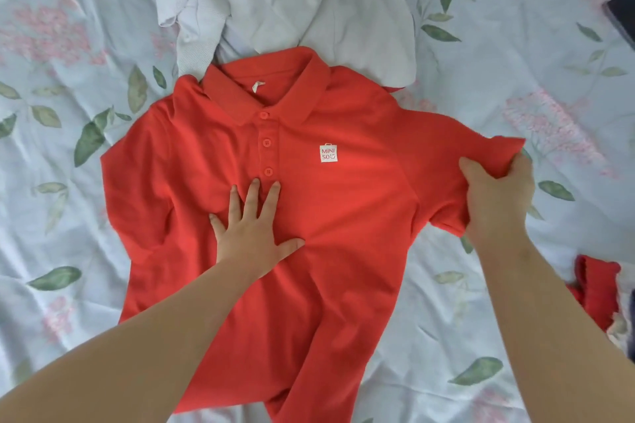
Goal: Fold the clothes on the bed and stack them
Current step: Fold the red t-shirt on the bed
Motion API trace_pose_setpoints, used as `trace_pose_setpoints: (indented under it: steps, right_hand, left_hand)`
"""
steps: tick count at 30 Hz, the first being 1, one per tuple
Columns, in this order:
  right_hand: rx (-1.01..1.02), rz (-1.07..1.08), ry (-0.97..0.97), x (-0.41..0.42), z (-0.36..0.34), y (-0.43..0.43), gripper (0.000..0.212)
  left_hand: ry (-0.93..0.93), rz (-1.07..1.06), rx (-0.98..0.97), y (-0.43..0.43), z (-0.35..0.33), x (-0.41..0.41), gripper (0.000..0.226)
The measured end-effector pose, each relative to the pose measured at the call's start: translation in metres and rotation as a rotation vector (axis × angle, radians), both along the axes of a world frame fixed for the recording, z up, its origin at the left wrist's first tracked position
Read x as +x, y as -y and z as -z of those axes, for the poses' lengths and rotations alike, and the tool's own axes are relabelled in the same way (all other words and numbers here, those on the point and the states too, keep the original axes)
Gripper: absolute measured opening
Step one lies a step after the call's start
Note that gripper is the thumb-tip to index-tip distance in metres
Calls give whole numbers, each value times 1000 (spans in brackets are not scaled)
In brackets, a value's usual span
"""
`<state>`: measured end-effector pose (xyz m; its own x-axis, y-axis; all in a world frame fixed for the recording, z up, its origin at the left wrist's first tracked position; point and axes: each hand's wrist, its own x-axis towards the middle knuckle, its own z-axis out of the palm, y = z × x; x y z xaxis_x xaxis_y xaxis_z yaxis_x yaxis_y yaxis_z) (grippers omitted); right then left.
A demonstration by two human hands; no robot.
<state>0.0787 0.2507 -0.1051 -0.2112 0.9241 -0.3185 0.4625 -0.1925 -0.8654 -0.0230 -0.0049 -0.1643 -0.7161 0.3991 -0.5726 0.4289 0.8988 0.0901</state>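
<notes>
A red cotton polo shirt (330, 216) lies face up in the middle of the bed (62, 216) with the floral sheet. The left hand (252, 228) presses flat on its chest, fingers spread. The right hand (498, 197) grips the shirt's sleeve. A crumpled white garment (292, 0) lies beyond the collar.
</notes>
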Motion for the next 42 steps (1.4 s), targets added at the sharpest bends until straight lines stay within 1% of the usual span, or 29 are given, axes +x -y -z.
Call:
trace_pose_setpoints:
  steps: [2,4,6,8,10,12,13,15,16,18,20,21,22,24,26,27,28,30,31,32,33,34,36,37,38,39,40,41,42]
  right_hand:
    - [80,-18,148,9,2,-17,37]
    - [80,-34,353,16,10,-27,57]
    - [132,-104,517,13,11,-19,63]
    - [304,-274,532,1,8,14,58]
    - [445,-518,441,-15,9,60,52]
    - [443,-784,400,-34,14,104,51]
    - [397,-911,417,-43,16,124,52]
    - [248,-1114,488,-59,21,158,57]
    - [161,-1192,533,-65,25,171,59]
    - [43,-1316,665,-74,34,188,64]
    - [-24,-1375,782,-85,40,191,68]
    - [-58,-1377,815,-90,41,191,69]
    - [-84,-1378,837,-94,42,190,71]
    - [-96,-1387,876,-97,43,191,74]
    - [-77,-1391,915,-97,44,193,78]
    - [-71,-1392,934,-97,45,194,80]
    - [-71,-1393,950,-97,45,194,82]
    - [-79,-1390,967,-99,46,194,85]
    - [-86,-1387,970,-99,47,194,86]
    - [-91,-1384,973,-100,47,194,88]
    - [-94,-1383,976,-100,47,194,89]
    - [-97,-1384,982,-100,47,193,90]
    - [-104,-1387,989,-101,47,193,92]
    - [-109,-1387,989,-102,48,192,92]
    - [-113,-1387,990,-102,48,192,93]
    - [-115,-1385,988,-102,48,192,93]
    - [-114,-1383,986,-101,48,192,93]
    - [-109,-1382,983,-100,48,192,93]
    - [-103,-1382,979,-100,49,192,93]
  left_hand:
    - [7,-8,0,-1,0,0,102]
    - [22,-14,2,-1,-1,-1,103]
    - [42,-14,20,1,-2,-2,103]
    - [76,-31,75,4,-4,-5,95]
    - [95,-120,245,12,-8,-10,80]
    - [-4,-267,495,29,-16,-17,59]
    - [-117,-333,564,41,-20,-22,47]
    - [-364,-468,586,65,-27,-30,32]
    - [-419,-574,570,76,-29,-34,31]
    - [-411,-889,500,94,-32,-47,36]
    - [-289,-1244,421,110,-24,-65,48]
    - [-217,-1372,384,119,-17,-75,55]
    - [-159,-1440,365,128,-10,-84,60]
    - [-82,-1413,450,136,-2,-96,57]
    - [-43,-1254,597,132,-2,-103,43]
    - [-42,-1135,625,127,-5,-103,37]
    - [-70,-968,629,123,-7,-103,38]
    - [-136,-571,609,117,-5,-96,43]
    - [-142,-413,598,115,-2,-91,49]
    - [-143,-327,616,115,2,-87,54]
    - [-138,-314,678,114,4,-84,53]
    - [-150,-367,750,112,3,-83,45]
    - [-266,-587,838,104,-4,-82,26]
    - [-290,-742,841,100,-7,-82,31]
    - [-239,-911,819,96,-10,-84,44]
    - [-136,-1051,774,93,-11,-88,58]
    - [-31,-1110,719,92,-11,-90,67]
    - [45,-1096,684,91,-12,-93,67]
    - [95,-1045,675,91,-11,-96,58]
